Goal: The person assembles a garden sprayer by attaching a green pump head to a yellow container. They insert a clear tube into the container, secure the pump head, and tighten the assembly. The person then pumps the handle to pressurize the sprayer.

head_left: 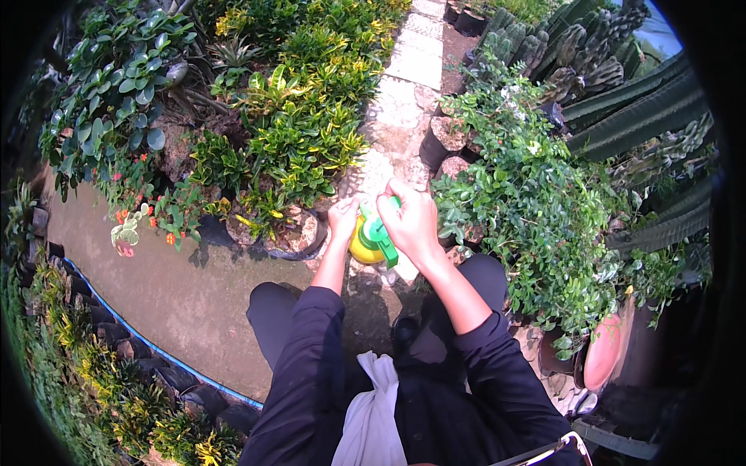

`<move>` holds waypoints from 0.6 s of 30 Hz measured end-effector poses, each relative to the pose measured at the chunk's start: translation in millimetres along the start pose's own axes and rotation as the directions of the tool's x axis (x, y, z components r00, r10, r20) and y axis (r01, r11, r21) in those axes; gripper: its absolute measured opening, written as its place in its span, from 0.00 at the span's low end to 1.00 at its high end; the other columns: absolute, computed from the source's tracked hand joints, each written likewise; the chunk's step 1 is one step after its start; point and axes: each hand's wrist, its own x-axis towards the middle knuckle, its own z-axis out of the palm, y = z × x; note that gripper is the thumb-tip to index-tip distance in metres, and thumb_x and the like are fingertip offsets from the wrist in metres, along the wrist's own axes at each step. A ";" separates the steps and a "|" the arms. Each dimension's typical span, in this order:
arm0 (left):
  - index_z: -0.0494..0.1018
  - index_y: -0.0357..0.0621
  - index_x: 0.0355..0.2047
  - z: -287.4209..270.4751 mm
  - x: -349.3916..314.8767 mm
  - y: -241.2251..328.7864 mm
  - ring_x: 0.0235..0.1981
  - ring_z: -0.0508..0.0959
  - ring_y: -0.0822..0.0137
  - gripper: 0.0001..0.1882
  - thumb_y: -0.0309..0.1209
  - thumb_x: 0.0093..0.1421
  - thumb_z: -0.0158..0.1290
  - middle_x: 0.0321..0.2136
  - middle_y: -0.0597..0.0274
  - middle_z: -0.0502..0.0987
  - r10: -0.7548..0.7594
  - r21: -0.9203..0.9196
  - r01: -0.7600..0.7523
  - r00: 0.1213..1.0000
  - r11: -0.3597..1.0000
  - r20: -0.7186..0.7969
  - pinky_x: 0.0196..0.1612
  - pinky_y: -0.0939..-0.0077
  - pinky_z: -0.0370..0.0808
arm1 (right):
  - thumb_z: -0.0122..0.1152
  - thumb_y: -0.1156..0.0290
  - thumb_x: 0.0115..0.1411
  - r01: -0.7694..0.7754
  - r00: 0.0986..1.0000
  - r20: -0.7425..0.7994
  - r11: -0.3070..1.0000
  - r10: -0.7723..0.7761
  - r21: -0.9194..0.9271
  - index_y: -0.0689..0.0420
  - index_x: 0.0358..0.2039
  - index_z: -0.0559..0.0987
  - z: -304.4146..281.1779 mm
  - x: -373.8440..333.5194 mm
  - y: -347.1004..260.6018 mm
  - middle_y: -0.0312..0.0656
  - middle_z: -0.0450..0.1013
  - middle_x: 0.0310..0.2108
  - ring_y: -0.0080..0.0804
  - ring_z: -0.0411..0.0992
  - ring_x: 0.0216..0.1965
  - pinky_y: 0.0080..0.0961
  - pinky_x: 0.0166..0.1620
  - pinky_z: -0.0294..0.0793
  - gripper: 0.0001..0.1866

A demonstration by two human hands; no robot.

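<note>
I observe, on my head view, a yellow bottle with a green top at the centre of the frame, between the two hands; the right hand is clenched around the green top, its forearm rising from the lower right; the left hand has curled fingers and sits close against the bottle's left side; I cannot tell whether it grips the bottle or only touches it; I also cannot tell whether the bottle's base meets the ground.

I note a pale stone path running from the centre to the top of the frame; yellow-green bushes fill the upper left of centre; a leafy bush stands right of centre, with tall cacti at upper right; a blue hose curves across the lower left; a pale scarf hangs at the lower centre, over dark clothing.
</note>
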 end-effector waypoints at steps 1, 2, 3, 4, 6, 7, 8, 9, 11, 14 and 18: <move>0.73 0.30 0.36 -1.7 0.3 0.5 0.30 0.77 0.72 0.12 0.28 0.56 0.54 0.31 0.57 0.78 0.002 -0.002 -0.002 1.000 1.000 0.014 0.34 0.82 0.75 | 0.53 0.64 0.50 -0.009 1.000 0.006 0.999 0.009 -0.037 0.57 0.22 0.72 6.3 -3.2 2.0 0.48 0.66 0.12 0.44 0.69 0.16 0.34 0.23 0.65 0.09; 0.73 0.30 0.37 -4.0 -1.1 0.3 0.31 0.77 0.72 0.12 0.27 0.56 0.54 0.31 0.57 0.78 -0.009 -0.021 0.010 1.000 1.000 0.020 0.35 0.82 0.75 | 0.53 0.63 0.50 -0.023 0.999 0.022 0.998 0.024 -0.062 0.56 0.23 0.72 17.6 -8.6 10.3 0.48 0.67 0.12 0.44 0.70 0.16 0.35 0.23 0.65 0.09; 0.73 0.30 0.37 -3.2 -3.1 3.5 0.31 0.77 0.71 0.11 0.27 0.56 0.53 0.32 0.58 0.78 -0.020 -0.040 0.021 0.999 0.999 0.031 0.35 0.81 0.75 | 0.53 0.63 0.50 -0.037 0.999 0.034 0.995 0.040 -0.090 0.55 0.24 0.72 31.6 -15.2 23.5 0.47 0.67 0.12 0.45 0.70 0.17 0.36 0.23 0.66 0.09; 0.73 0.30 0.37 -1.4 -4.2 8.0 0.32 0.78 0.71 0.11 0.27 0.57 0.53 0.32 0.58 0.78 -0.029 -0.060 0.032 0.999 0.998 0.043 0.36 0.81 0.75 | 0.53 0.62 0.50 -0.049 0.998 0.044 0.992 0.055 -0.118 0.54 0.25 0.73 43.7 -21.4 36.5 0.47 0.68 0.13 0.46 0.70 0.17 0.37 0.23 0.67 0.09; 0.73 0.30 0.39 3.5 -11.1 15.4 0.34 0.77 0.70 0.12 0.28 0.58 0.51 0.34 0.57 0.78 -0.052 -0.094 0.062 0.993 0.994 0.104 0.39 0.80 0.74 | 0.53 0.61 0.50 -0.058 0.997 0.043 0.981 0.067 -0.183 0.53 0.27 0.74 61.4 -36.0 60.2 0.48 0.69 0.14 0.48 0.71 0.18 0.41 0.24 0.68 0.09; 0.72 0.30 0.40 6.2 -14.8 20.4 0.35 0.77 0.70 0.12 0.28 0.59 0.50 0.35 0.56 0.77 -0.060 -0.111 0.076 0.989 0.991 0.136 0.41 0.80 0.74 | 0.53 0.61 0.50 -0.039 0.999 0.025 0.982 0.044 -0.187 0.52 0.27 0.74 69.5 -40.5 68.1 0.49 0.69 0.14 0.49 0.71 0.19 0.42 0.24 0.69 0.09; 0.72 0.31 0.41 10.3 -17.0 26.0 0.37 0.76 0.69 0.13 0.28 0.60 0.48 0.36 0.56 0.77 -0.075 -0.113 0.093 0.984 0.989 0.159 0.42 0.78 0.73 | 0.53 0.61 0.50 -0.022 1.000 0.004 0.981 0.023 -0.193 0.52 0.26 0.74 75.3 -43.1 77.4 0.49 0.69 0.14 0.49 0.71 0.19 0.42 0.24 0.69 0.09; 0.71 0.32 0.42 8.5 -20.8 27.1 0.39 0.76 0.68 0.13 0.29 0.61 0.46 0.38 0.55 0.76 -0.094 -0.114 0.114 0.981 0.987 0.170 0.43 0.77 0.73 | 0.53 0.61 0.50 -0.034 0.999 0.010 0.980 0.036 -0.198 0.53 0.26 0.74 76.2 -44.5 75.8 0.49 0.69 0.14 0.49 0.71 0.19 0.41 0.25 0.69 0.10; 0.70 0.34 0.44 9.1 -23.6 30.6 0.41 0.75 0.67 0.14 0.31 0.63 0.44 0.40 0.56 0.76 -0.102 -0.117 0.127 0.974 0.985 0.201 0.45 0.76 0.72 | 0.53 0.61 0.49 -0.098 0.989 0.093 0.980 0.116 -0.176 0.54 0.26 0.73 71.1 -37.9 78.7 0.49 0.68 0.13 0.47 0.71 0.18 0.39 0.24 0.68 0.10; 0.70 0.30 0.45 6.6 -17.3 27.9 0.41 0.76 0.66 0.15 0.28 0.62 0.44 0.40 0.54 0.76 -0.054 -0.031 0.060 0.985 0.998 0.162 0.47 0.76 0.72 | 0.54 0.61 0.49 -0.102 0.986 0.118 0.988 0.116 -0.116 0.56 0.24 0.73 46.0 -21.6 51.4 0.47 0.67 0.12 0.44 0.69 0.16 0.35 0.23 0.66 0.11; 0.70 0.30 0.44 5.3 -12.7 19.0 0.41 0.76 0.66 0.14 0.27 0.62 0.44 0.39 0.54 0.76 -0.082 -0.125 0.101 0.985 0.987 0.153 0.46 0.75 0.72 | 0.55 0.62 0.48 0.004 1.000 -0.009 1.000 -0.004 0.001 0.57 0.22 0.72 6.8 -4.1 6.3 0.46 0.65 0.11 0.41 0.67 0.15 0.32 0.22 0.64 0.11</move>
